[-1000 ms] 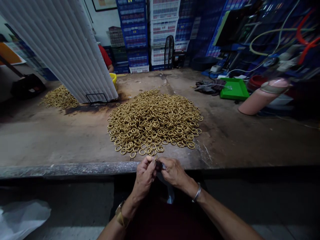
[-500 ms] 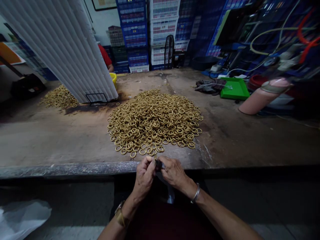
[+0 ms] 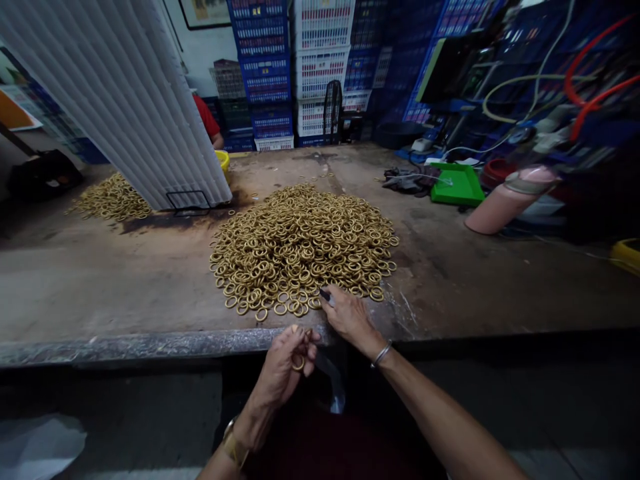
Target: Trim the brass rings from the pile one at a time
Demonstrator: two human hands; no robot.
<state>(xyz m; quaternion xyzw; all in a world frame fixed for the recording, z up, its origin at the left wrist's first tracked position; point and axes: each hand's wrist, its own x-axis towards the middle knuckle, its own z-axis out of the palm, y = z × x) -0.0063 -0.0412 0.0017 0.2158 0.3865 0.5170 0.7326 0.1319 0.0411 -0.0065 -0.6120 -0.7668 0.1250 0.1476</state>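
A large heap of brass-coloured rings lies on the worktable before me. My left hand is raised just off the table's front edge, its fingers pinched, with a brass ring hanging at them. Whether more rings are between the fingertips I cannot tell. At the near edge of the heap, my right hand is closed around a small tool with a dark tip. The tool's kind is hidden by the fingers. A strip of clear plastic shows below the hands.
A tall ribbed white panel on a black wire stand rises at the left, beside a second ring pile. To the right are a green tray, a pink bottle and hoses. A person in a red sleeve is partly hidden behind the panel.
My hands were together at the table edge and have parted. The right one moved forward to the heap with the tool; the left drew slightly back and a ring now shows in its fingers.
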